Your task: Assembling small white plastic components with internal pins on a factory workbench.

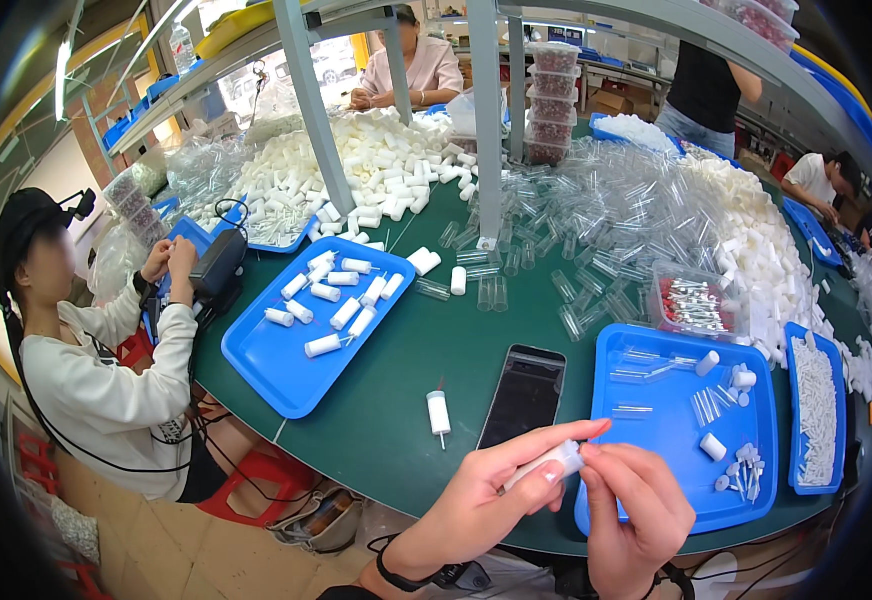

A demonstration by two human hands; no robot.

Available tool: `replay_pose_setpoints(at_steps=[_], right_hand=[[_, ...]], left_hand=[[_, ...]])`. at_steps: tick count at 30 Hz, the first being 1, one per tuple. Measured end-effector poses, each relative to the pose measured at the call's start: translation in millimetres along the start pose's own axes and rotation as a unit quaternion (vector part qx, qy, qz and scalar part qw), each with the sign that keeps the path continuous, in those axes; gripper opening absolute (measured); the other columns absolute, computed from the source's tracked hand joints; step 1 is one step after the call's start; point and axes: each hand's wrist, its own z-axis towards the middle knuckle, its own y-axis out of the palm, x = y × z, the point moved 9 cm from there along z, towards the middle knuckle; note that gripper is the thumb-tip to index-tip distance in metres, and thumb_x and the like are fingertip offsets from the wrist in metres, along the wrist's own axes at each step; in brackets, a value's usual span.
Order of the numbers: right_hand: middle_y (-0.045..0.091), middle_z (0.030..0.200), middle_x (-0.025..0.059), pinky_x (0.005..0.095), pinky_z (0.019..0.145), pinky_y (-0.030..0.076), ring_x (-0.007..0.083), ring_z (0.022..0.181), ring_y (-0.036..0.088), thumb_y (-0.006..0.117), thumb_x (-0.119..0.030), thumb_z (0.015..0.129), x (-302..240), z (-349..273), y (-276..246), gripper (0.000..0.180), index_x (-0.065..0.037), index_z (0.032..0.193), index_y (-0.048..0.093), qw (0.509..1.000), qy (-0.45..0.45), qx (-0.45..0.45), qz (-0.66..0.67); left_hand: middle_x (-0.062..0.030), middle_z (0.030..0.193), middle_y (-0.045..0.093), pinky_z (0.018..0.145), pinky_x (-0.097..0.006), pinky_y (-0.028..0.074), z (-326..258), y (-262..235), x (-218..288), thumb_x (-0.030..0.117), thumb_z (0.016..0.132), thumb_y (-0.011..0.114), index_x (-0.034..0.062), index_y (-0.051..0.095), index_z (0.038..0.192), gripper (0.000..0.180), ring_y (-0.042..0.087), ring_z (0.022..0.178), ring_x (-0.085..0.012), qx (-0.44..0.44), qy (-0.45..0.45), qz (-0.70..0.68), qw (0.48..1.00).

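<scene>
1. Co-worker in a white top sits far left of the phone; the co-worker's hands meet beside a dark device; what they hold is too small to tell.
2. Left blue tray, left of the phone on the green desk, carries loose white cylinders, several with thin stems.
3. Lone white cylinder lies just left of the phone; its stem points to the near side.
4. Left hand is at the phone's near end; its grip is narrow, thumb and fingers closed round a held white cylinder.
5. That cylinder lies between the two hands, just off the phone's near right corner; its long axis slants up toward the right; the left hand has its body, the right hand is nearer its capped end.
6. Right hand, right of the phone's near end, has thumb and fingertips pinched at that end.
7. Right blue tray, right of the phone, holds clear tubes and white-headed pieces.
</scene>
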Motion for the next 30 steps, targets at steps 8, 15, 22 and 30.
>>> replay_pose_setpoints(at_steps=[8,15,22,30], right_hand=[[0.066,0.084,0.0149,0.0321,0.069,0.052,0.0268,0.075,0.065,0.068,0.01,0.074,-3,-2,0,0.018,0.003,0.09,0.067,0.999,-0.009,0.036,-0.028],[0.068,0.084,0.0157,0.0294,0.069,0.05,0.0242,0.076,0.066,0.061,0.012,0.077,20,-4,30,0.015,0.005,0.09,0.066,0.997,0.076,-0.03,-0.013],[0.067,0.083,0.0146,0.0289,0.064,0.046,0.0215,0.074,0.064,0.06,0.007,0.081,33,-18,38,0.01,0.006,0.09,0.065,0.994,0.1,0.002,-0.047],[0.064,0.079,0.0138,0.0273,0.061,0.044,0.0184,0.072,0.061,0.057,0.008,0.082,37,-23,35,0.008,0.009,0.088,0.063,0.993,0.113,-0.007,-0.033]], left_hand=[[-0.0023,0.1,0.057,0.071,-0.019,0.042,2,1,0,0.024,0.097,0.048,0.0,0.045,0.135,0.045,0.049,0.079,-0.0059,-0.016,0.002,-0.006,1.0],[-0.0068,0.117,0.058,0.08,-0.022,0.044,10,-28,10,0.011,0.092,0.048,-0.0019,0.048,0.132,0.042,0.053,0.093,-0.0092,0.049,0.069,0.115,0.99],[-0.011,0.083,0.061,0.065,-0.024,0.043,21,-35,-10,0.013,0.09,0.051,0.0038,0.051,0.129,0.04,0.051,0.068,-0.0092,-0.029,0.029,0.185,0.982],[-0.0154,0.085,0.064,0.066,-0.029,0.047,18,-26,-4,0.012,0.089,0.052,0.0008,0.05,0.127,0.04,0.06,0.069,-0.0199,-0.051,0.08,0.186,0.978]])
